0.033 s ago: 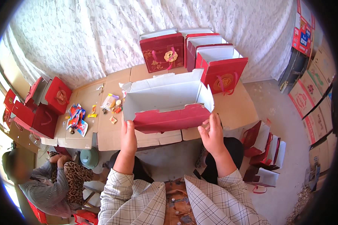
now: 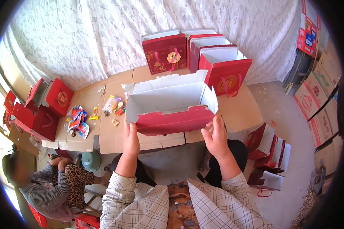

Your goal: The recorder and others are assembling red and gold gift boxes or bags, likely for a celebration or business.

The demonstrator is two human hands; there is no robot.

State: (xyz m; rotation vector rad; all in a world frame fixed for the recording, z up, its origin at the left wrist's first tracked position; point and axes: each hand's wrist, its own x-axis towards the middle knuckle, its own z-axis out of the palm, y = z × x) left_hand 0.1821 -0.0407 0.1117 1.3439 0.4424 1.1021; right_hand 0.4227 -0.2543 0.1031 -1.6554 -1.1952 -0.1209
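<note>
Left hand [image 2: 131, 144] and right hand [image 2: 218, 140] grip the lower corners of an open red box [image 2: 176, 122] between them, at the centre of the frame; most of the left one's fingers are hidden. It seems a step of steadying the box, white inside and ragged-rimmed; moving it calls for even support at both ends. Around it, the table [image 2: 116, 139] carries wrapped snacks [image 2: 111, 103] left of centre and red bags [image 2: 227, 79] at upper right.

A makeshift workroom or storeroom, it seems: cardboard-covered tabletop [image 2: 240, 110] mid-frame, red handled boxes [image 2: 160, 61] upper centre, stacked cartons [image 2: 309, 97] at right, draped fabric [image 2: 88, 34] across the top.
</note>
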